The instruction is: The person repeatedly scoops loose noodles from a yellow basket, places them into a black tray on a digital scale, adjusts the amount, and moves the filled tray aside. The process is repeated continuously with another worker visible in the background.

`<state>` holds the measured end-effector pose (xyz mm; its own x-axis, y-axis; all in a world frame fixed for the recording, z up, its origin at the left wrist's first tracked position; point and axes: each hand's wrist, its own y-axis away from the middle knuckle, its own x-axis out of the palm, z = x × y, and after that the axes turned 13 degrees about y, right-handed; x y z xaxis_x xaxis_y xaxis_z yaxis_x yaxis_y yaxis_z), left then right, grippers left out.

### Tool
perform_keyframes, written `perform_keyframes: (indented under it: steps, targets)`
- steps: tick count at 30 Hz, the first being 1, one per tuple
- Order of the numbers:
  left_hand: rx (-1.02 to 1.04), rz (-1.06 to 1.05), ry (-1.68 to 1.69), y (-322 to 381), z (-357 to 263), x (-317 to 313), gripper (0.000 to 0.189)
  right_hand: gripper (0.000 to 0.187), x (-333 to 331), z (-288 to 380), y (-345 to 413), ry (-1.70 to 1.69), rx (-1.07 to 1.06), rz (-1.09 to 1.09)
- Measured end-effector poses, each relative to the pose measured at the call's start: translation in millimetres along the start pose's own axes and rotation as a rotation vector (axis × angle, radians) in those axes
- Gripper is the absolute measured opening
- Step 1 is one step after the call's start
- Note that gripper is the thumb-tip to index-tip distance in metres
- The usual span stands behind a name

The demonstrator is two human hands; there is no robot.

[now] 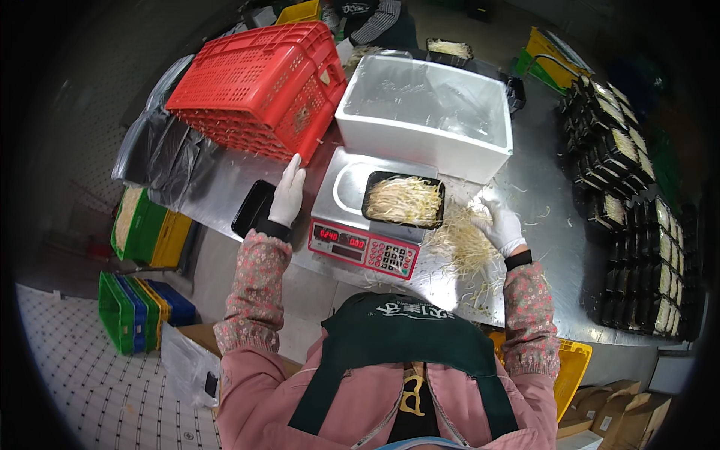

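Observation:
My left hand [287, 194], in a white glove, is extended flat beside an empty black plastic tray [254, 209], its fingertips near the red crate's lower corner. Whether it touches the tray is unclear. A digital weighing scale [343, 212] with a red keypad panel and lit digits stands before me. On its metal pan rests a black tray of bean sprouts [404, 199], off to the right side. My right hand [502, 226], also gloved, is at the right edge of a loose heap of bean sprouts [464, 239], thumb and fingers spread, with nothing visibly gripped.
Behind the scale are a white foam box [424, 149] with clear plastic inside and stacked red crates [247, 84]. Filled sprout trays [641, 264] are stacked at right. Plastic bags [163, 152] lie at left. Across the steel table [540, 253], a co-worker's sleeve [382, 22] shows.

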<state>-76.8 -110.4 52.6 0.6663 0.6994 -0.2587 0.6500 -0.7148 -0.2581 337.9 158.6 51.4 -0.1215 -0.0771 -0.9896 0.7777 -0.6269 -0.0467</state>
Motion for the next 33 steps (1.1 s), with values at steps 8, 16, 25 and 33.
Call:
perform_keyframes:
  steps: [8,16,25,33]
  targets:
    - [0.311,0.313,-0.587,25,25,136,0.055,0.078,54,159,-68,0.167,-0.402,-0.048]
    - [0.282,0.417,-0.724,34,-5,144,0.054,0.072,34,127,-83,0.018,-0.549,0.067]
    - [0.507,0.502,-0.460,13,-17,163,0.062,0.059,20,57,-68,-0.285,-0.089,-0.413]
    - [0.400,0.604,-0.794,11,-7,193,0.050,0.074,54,138,-47,0.053,-0.153,-0.152]
